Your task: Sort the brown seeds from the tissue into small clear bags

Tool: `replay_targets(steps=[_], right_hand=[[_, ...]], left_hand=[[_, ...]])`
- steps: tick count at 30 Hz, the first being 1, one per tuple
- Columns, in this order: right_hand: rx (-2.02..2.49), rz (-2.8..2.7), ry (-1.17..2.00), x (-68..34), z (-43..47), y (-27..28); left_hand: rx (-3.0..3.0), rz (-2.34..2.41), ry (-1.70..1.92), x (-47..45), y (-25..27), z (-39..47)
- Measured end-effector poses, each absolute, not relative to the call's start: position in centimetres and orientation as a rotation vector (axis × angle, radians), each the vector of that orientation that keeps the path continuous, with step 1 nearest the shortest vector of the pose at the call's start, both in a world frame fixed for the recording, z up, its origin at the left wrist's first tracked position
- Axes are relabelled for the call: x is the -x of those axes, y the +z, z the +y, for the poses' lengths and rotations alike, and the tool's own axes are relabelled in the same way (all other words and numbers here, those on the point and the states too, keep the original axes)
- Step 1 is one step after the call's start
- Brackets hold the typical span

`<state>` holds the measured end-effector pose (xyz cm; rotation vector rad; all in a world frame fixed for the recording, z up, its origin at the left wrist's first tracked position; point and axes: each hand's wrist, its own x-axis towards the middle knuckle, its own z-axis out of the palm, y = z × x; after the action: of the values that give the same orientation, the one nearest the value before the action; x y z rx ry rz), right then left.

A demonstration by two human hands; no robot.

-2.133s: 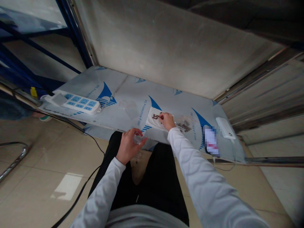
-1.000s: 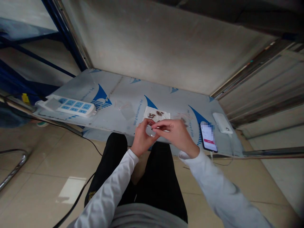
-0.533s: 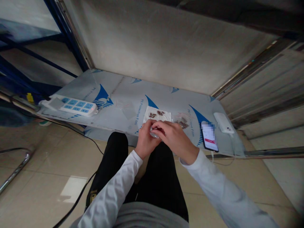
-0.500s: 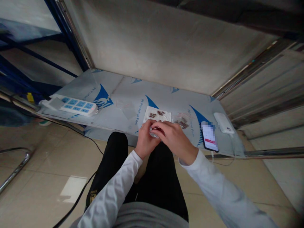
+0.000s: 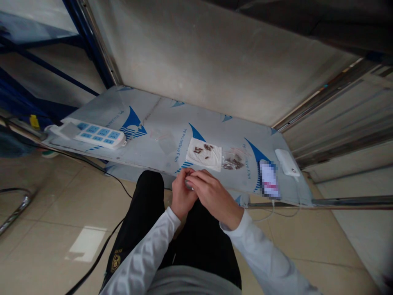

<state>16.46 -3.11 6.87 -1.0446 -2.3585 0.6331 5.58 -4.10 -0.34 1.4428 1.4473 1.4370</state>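
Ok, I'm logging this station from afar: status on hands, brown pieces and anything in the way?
Left hand and right hand together, small thing between them mostly hidden. Brown pieces on white sheet beyond. Right hand partly blocks the view.

Shelf: smooth, semi-gloss, PE protective film. Paper napkin: matt. Plastic bag: thin, clear, shiny. Power strip: smooth plastic. Floor tiles: glossy. Bent tube: polished metal. Sleeves: matt cloth.
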Motion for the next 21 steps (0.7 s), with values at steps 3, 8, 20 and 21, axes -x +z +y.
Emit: replay_targets(steps=[3,8,20,21], right_hand=[[1.111,-2.136,0.649,-18.2,-0.1,5.1],[1.53,-2.218,0.317,-22.5,7.4,-1.0],[1.387,-2.387,0.267,-20.4,11.0,-3.2],[1.385,-2.392,0.276,-20.1,11.4,-3.3]], left_hand=[[-1.374,1.486,1.494,-5.5,-0.3,-3.8],[-1.338,1.513,1.527,-5.1,-0.2,-3.5],[-1.323,1.506,1.523,-4.4,-0.5,-3.4],[-1.322,1.506,1.523,-4.3,-0.5,-3.4]])
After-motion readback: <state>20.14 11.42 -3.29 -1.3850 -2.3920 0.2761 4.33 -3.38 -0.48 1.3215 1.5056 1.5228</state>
